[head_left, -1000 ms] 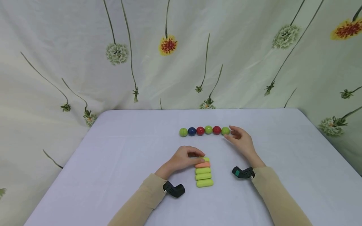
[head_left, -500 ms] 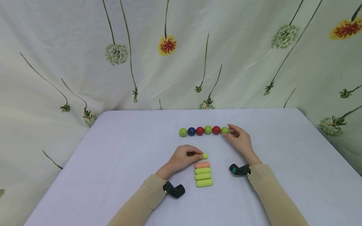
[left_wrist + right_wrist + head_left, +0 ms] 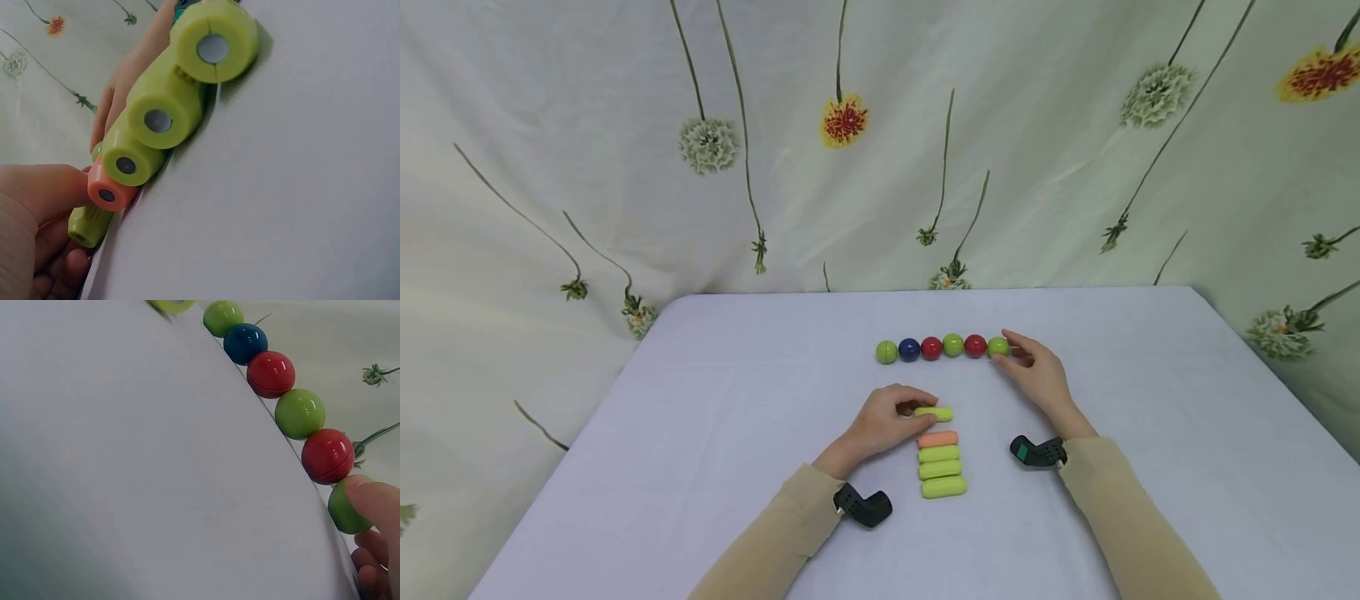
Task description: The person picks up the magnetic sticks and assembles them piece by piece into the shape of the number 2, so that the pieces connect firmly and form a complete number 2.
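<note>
My left hand [image 3: 883, 421] pinches a short yellow-green magnetic rod [image 3: 943, 413] between thumb and fingers. This rod lies a little beyond an orange rod [image 3: 937, 438] and several yellow-green rods [image 3: 941, 468], stacked side by side toward me. In the left wrist view, grey discs show in the ends of the nearer rods [image 3: 212, 49]. At the back, my right hand [image 3: 1040, 375] holds the green ball [image 3: 997, 347] at the right end of a row of balls. Its thumb lies on that green ball [image 3: 347, 509] in the right wrist view, and the other fingers curl beyond it.
The row continues leftward with a red ball [image 3: 975, 346], a green ball [image 3: 952, 344], another red ball [image 3: 931, 347], a blue ball [image 3: 909, 349] and a green ball [image 3: 887, 352]. A white cloth covers the table [image 3: 737, 400]. A flowered curtain [image 3: 887, 192] hangs behind.
My left hand has moved slightly away from me with the farthest yellow-green rod, leaving a gap before the orange rod. My right hand has shifted slightly left around the end green ball.
</note>
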Demonstrator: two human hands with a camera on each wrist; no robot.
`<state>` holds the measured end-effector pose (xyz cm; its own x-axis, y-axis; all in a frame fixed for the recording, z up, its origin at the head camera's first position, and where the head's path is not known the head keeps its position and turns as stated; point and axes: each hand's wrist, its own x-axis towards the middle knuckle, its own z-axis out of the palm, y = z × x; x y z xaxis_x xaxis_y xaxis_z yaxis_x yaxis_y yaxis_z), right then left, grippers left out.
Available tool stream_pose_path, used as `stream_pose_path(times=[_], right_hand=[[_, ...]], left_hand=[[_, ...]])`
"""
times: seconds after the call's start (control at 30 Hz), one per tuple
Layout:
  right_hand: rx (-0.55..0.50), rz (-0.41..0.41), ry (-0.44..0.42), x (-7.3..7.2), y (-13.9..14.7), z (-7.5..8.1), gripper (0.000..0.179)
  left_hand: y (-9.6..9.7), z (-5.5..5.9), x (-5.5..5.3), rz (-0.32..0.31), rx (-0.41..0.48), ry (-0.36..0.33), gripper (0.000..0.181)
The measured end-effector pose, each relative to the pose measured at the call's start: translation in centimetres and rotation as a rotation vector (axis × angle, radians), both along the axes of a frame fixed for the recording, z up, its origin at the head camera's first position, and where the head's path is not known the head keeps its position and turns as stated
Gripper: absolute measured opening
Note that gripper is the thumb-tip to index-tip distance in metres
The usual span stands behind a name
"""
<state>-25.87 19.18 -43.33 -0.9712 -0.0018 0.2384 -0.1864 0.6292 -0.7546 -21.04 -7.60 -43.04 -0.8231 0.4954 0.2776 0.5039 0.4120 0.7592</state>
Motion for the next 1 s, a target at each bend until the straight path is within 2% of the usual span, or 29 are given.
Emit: stream_pose_path(times=[0.27, 0.57, 0.83, 1.0], right_hand=[[0.008, -0.006, -0.012, -0.04, -0.1, 0.24, 0.048], [-0.001, -0.025, 0.016, 0.01, 0.02, -0.05, 0.044], [-0.044, -0.03, 0.044, 0.46, -0.15, 0.09, 0.045], [-0.091, -0.026, 0.022, 0.65, -0.22, 0.06, 0.045]], left_hand=[[-0.08, 0.26, 0.06, -0.007, -0.014, 0.02, 0.026], [0.07, 0.07, 0.04, 0.012, -0.032, 0.031, 0.024], [0.15, -0.21, -0.08, 0.07, 0.036, 0.008, 0.024], [0.25, -0.26, -0.21, 0.118, 0.099, -0.034, 0.025]])
